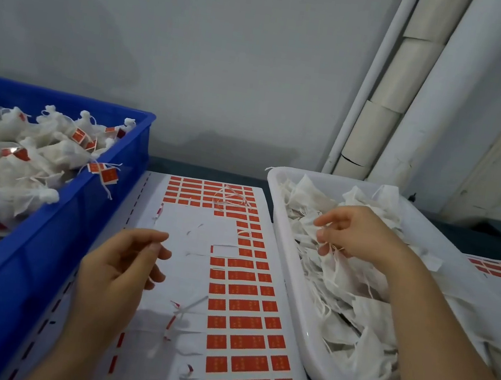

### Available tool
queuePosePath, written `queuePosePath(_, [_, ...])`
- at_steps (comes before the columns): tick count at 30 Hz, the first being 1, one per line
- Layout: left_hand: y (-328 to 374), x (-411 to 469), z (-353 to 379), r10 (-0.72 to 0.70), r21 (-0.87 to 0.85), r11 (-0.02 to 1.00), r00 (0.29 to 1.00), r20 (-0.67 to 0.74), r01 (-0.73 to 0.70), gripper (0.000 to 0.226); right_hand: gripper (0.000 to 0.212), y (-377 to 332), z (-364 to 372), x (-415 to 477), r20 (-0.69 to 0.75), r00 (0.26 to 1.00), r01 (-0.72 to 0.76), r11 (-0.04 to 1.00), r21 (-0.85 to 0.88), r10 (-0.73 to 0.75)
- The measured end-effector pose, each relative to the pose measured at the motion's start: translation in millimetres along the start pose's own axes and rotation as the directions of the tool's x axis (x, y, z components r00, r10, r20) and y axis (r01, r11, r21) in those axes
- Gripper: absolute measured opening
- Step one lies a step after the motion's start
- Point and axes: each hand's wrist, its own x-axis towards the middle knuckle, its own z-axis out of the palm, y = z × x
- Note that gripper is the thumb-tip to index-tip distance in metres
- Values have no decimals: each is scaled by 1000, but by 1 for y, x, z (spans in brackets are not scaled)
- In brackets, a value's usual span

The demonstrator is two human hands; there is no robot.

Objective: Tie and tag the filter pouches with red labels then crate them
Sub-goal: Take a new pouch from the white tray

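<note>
Two hands, one step: fetching the next pouch. Nearest me, left hand (122, 265) hovers over the label sheet (190, 239), grip slack, fingers loosely curled, nothing in it. The sheet lies flat on the surface between the two bins. Its red labels (245, 321) fill the right-hand columns and the far edge, and the middle patch is peeled bare. Further out, right hand (357, 234) is down in the white tray (292, 292), grip closed to a pinch on a thin drawstring (329, 249) among the untied pouches (355, 304); which pouch it belongs to I cannot tell. Blue crate (51, 245) on the left holds finished pouches (39, 147), knotted and red-tagged. Judgement: pick-up stage, tying not yet begun. Next move calls for lifting one pouch clear of its tangled neighbours and bringing it over the sheet, where the left hand takes the neck; then cinch, knot, peel a label. Loose string (232, 198) lies on the far labels. Pipes (418, 84) stand against the wall behind.
</note>
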Motion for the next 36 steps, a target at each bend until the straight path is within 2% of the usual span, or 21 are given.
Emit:
queuePosePath(3, [0, 1, 0, -9, -5, 1000, 1000, 1, 9, 29, 17, 2, -2, -3, 90, 994, -51, 990, -134, 63])
queuePosePath(8, [0, 1, -1, -10, -10, 1000, 1000, 9, 10, 29, 34, 1, -15, -11, 172, 969, -131, 958, -257, 179])
queuePosePath(11, [0, 2, -2, -8, -13, 1000, 1000, 11, 8, 29, 30, 2, -21, -16, 218, 957, -135, 959, -250, 191])
queuePosePath(15, [-2, 1, -2, 1, -17, 1000, 1000, 14, -1, 29, 28, 4, -24, -18, 228, 953, -176, 976, -130, 202])
queuePosePath(17, [-2, 2, -2, 2, -17, 1000, 1000, 15, -2, 29, 37, 4, -25, -18, 251, 951, -137, 975, -177, 180])
queuePosePath(19, [-2, 2, -1, -1, -15, 1000, 1000, 17, 1, 29, 35, 6, -24, -18, 253, 958, -80, 976, -205, 132])
queuePosePath(21, [-3, 2, -1, -3, -11, 1000, 1000, 18, 3, 29, 27, 7, -24, -17, 181, 982, -30, 986, -164, 60])
queuePosePath(23, [-3, 2, -1, 2, -5, 1000, 1000, 22, -1, 29, 23, 8, -23, -15, 82, 996, 46, 998, -32, -43])
queuePosePath(27, [-2, 1, 0, 11, -1, 1000, 1000, 30, -11, 29, 21, 1, -22, -16, -139, 968, 236, 941, 241, -207])
queuePosePath(32, [-2, -1, 1, 10, 4, 1000, 1000, 25, -10, 28, 22, -16, -13, -20, -290, 920, 344, 895, 283, -262])
queuePosePath(36, [1, 0, 1, 2, -29, 1000, 1000, 25, -2, 22, 26, -55, 1, -34, -449, 809, 505, 840, 199, -380])
